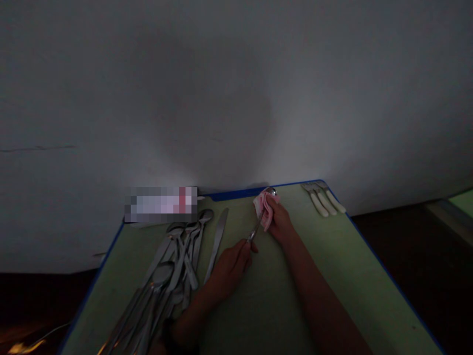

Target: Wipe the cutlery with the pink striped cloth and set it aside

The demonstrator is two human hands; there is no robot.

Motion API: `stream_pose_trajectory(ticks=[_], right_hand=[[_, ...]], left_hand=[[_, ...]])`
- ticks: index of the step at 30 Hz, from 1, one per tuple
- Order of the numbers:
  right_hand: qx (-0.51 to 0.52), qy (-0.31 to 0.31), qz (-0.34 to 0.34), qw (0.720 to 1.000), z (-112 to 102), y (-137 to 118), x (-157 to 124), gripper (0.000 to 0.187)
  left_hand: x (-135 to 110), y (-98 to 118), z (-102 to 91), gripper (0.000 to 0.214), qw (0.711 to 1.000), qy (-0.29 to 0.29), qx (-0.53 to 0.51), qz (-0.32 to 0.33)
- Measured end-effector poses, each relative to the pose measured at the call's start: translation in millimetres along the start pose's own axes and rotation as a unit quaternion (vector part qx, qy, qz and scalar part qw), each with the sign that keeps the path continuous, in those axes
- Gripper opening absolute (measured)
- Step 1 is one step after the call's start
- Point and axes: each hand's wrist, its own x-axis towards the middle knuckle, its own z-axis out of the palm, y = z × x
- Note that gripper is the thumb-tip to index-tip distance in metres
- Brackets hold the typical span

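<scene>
My left hand [231, 264] is closed around the handle end of a metal spoon [257, 228], which slants up and away to the right. My right hand [278, 219] is closed on a pink cloth [263, 204] that wraps the spoon near its bowl, at the far side of the green table [332, 276]. The bowl of the spoon peeks out above the cloth. The scene is dim.
A heap of several spoons [166, 276] lies on the left of the table, with a table knife [218, 244] beside it. Three white-handled pieces of cutlery [325, 199] lie at the far right corner. A grey wall stands right behind the blue table edge.
</scene>
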Motion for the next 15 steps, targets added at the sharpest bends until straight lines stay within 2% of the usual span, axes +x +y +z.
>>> stream_pose_trajectory(ticks=[10, 15], right_hand=[[-0.003, 0.004, 0.032, 0.999, -9.8, 1.3, 7.1, 0.01], [-0.013, 0.006, 0.031, 0.999, -8.2, 0.9, 4.5, 0.011]], left_hand=[[0.4, -1.7, 1.0, 0.038, 1.0, -0.003, 0.005, -0.007], [0.0, 0.0, 0.5, 0.036, 1.0, -0.004, 0.0, -0.003]])
